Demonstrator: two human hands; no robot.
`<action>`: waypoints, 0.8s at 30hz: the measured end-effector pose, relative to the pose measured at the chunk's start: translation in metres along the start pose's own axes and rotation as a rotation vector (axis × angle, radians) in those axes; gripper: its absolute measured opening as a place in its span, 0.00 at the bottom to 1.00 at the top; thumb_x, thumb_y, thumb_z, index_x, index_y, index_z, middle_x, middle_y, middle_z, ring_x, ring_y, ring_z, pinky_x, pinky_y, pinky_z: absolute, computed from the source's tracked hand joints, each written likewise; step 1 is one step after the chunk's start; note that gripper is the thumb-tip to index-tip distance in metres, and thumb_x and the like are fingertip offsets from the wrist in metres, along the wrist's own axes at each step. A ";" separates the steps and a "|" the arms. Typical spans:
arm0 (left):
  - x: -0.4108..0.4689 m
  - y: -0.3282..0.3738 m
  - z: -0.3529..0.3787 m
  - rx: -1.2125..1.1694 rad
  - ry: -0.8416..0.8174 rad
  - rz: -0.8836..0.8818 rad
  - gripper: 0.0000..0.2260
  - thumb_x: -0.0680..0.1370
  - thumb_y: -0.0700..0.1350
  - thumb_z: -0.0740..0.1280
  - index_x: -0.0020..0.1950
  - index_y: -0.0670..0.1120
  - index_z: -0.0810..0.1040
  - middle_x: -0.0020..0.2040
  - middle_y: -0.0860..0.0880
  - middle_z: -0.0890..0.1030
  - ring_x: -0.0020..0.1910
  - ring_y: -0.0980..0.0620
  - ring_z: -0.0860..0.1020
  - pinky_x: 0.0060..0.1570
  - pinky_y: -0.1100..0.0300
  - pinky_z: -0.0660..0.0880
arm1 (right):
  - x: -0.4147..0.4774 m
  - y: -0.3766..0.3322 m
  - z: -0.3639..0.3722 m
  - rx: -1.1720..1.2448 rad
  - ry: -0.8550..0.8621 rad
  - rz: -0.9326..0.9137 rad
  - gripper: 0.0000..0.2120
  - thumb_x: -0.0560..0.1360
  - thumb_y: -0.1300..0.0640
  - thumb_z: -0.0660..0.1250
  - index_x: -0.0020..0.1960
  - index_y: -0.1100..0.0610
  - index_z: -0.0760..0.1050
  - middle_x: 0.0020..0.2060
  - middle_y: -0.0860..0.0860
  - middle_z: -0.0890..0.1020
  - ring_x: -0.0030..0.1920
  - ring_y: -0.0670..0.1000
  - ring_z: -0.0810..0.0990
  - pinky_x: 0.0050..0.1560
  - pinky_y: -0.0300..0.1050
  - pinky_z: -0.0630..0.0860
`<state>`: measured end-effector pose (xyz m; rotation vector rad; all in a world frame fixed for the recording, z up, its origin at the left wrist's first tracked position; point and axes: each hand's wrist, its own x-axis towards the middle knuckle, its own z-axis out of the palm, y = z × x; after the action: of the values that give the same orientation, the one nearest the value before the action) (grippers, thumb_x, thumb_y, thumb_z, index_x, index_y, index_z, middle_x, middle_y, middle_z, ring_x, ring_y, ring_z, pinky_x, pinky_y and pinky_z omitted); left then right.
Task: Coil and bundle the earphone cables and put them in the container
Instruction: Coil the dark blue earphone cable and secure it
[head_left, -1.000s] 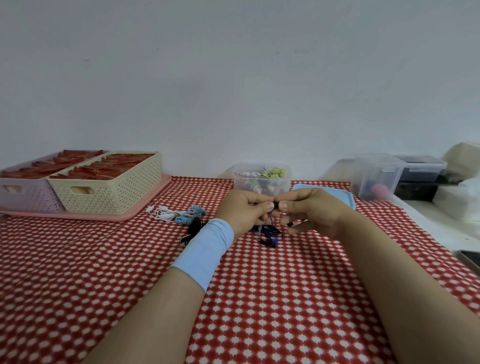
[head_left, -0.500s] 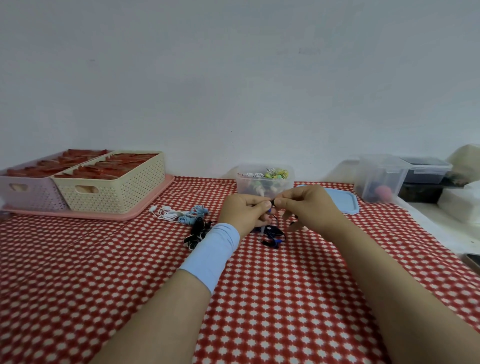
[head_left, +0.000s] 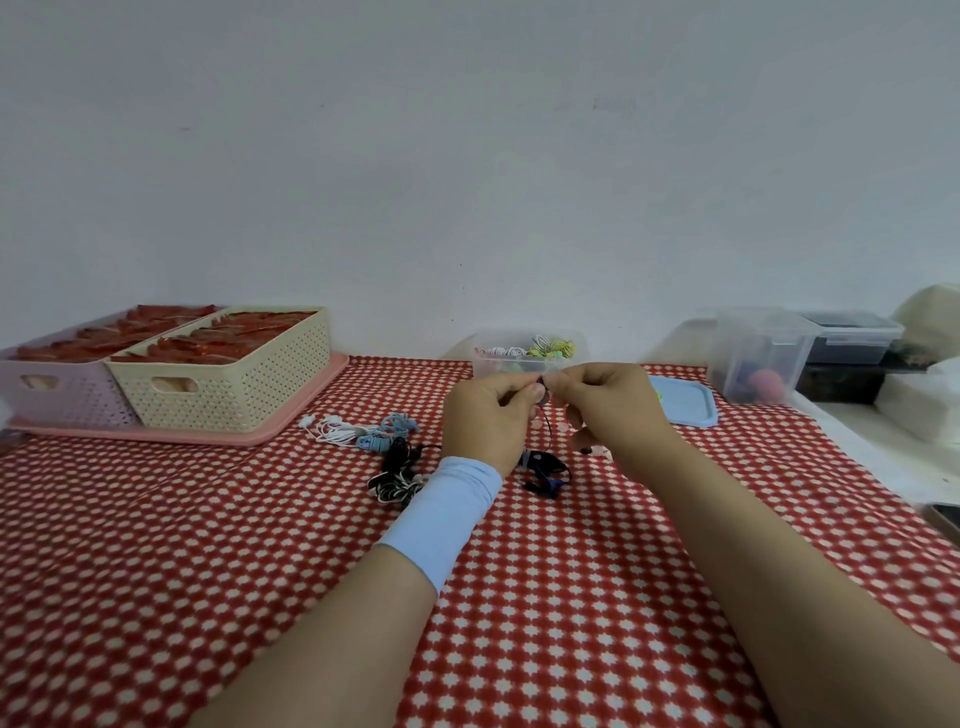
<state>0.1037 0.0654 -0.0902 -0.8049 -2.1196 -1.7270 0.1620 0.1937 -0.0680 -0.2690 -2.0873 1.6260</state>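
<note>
My left hand (head_left: 488, 421) and my right hand (head_left: 610, 405) meet above the table and pinch the top end of a dark blue earphone cable (head_left: 543, 470). The rest of the cable hangs down and lies in a loose heap on the cloth below them. Just behind my hands stands a small clear container (head_left: 485, 364) with several coloured coiled earphones inside. Left of my hands lie a white earphone (head_left: 337, 431), a light blue one (head_left: 389, 431) and a black-and-white one (head_left: 397, 475).
A blue lid (head_left: 685, 408) lies right of the container. Cream (head_left: 234, 379) and lilac (head_left: 57, 389) baskets sit on a pink tray (head_left: 311, 395) at the left. Clear boxes (head_left: 753, 353) and white items stand at the right, past the red patterned cloth's edge.
Both hands have lifted slightly with the cable end. The cable now hangs straighter between them and the heap on the cloth.
</note>
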 end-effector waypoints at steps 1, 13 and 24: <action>0.000 0.001 0.000 0.049 0.009 0.049 0.07 0.77 0.40 0.71 0.54 0.45 0.86 0.43 0.51 0.86 0.40 0.62 0.81 0.47 0.70 0.77 | 0.000 0.000 0.001 0.062 0.000 0.057 0.08 0.78 0.58 0.71 0.42 0.61 0.83 0.28 0.48 0.79 0.26 0.46 0.71 0.26 0.41 0.73; 0.006 -0.011 -0.003 -0.001 -0.124 -0.006 0.10 0.77 0.39 0.70 0.57 0.48 0.85 0.47 0.54 0.86 0.44 0.58 0.84 0.49 0.63 0.81 | 0.006 0.007 -0.008 0.282 -0.152 0.314 0.10 0.79 0.56 0.70 0.53 0.62 0.82 0.36 0.52 0.80 0.29 0.48 0.71 0.28 0.43 0.75; 0.004 -0.002 -0.008 -0.523 -0.286 -0.395 0.07 0.80 0.38 0.67 0.50 0.47 0.83 0.39 0.49 0.84 0.35 0.56 0.79 0.41 0.60 0.81 | 0.003 0.003 -0.022 -0.147 -0.149 -0.175 0.10 0.75 0.65 0.73 0.51 0.51 0.86 0.40 0.50 0.87 0.33 0.50 0.83 0.31 0.46 0.82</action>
<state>0.0981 0.0585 -0.0882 -0.8413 -2.1313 -2.5812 0.1698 0.2141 -0.0658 -0.0117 -2.2758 1.4307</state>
